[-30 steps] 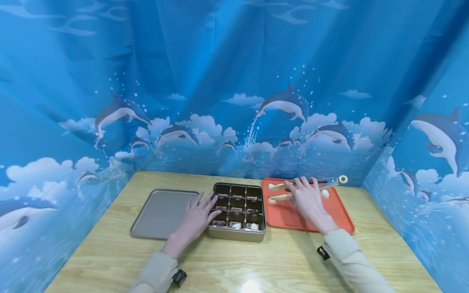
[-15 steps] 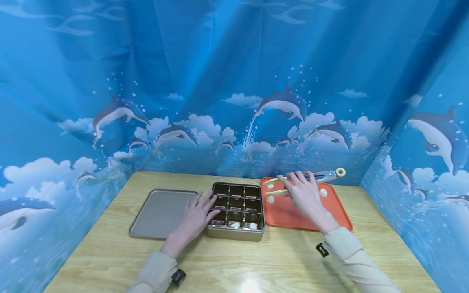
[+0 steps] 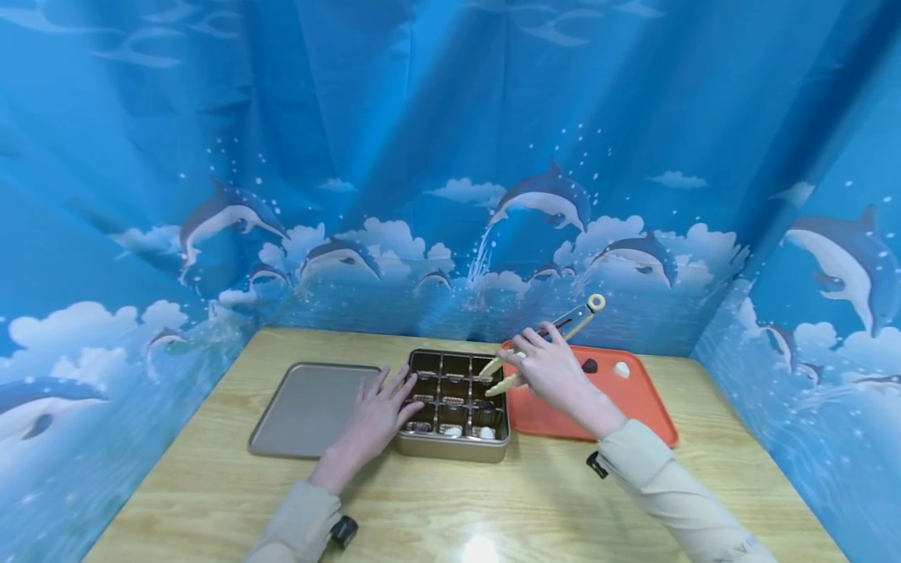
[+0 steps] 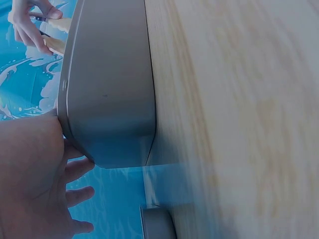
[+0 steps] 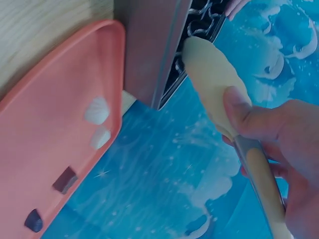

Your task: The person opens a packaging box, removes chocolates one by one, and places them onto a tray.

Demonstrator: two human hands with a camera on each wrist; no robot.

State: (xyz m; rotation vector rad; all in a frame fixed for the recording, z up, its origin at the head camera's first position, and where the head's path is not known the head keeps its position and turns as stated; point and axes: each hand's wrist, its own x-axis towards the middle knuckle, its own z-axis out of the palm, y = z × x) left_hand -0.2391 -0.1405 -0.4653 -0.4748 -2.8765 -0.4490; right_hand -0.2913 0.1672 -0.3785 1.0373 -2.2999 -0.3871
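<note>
Right hand [image 3: 552, 371] grips tongs [image 3: 542, 344]; whether tips hold anything is unclear. Left hand [image 3: 373, 414] flat, fingers on divided tin [image 3: 454, 450]. Wooden worktop [image 3: 493, 508], dolphin curtain [image 3: 450, 156] behind.

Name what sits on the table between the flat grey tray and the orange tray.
The gold compartment tin sits between the flat grey tray and the orange tray, clearest in the head view. The left hand rests on its left edge.

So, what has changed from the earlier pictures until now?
The right hand lifted the tongs off the orange tray and carried them left; their tips are now over the compartment tin. The grip on the tongs is unchanged. The left hand stayed flat against the tin's left side, and the lid and tray did not move.
</note>
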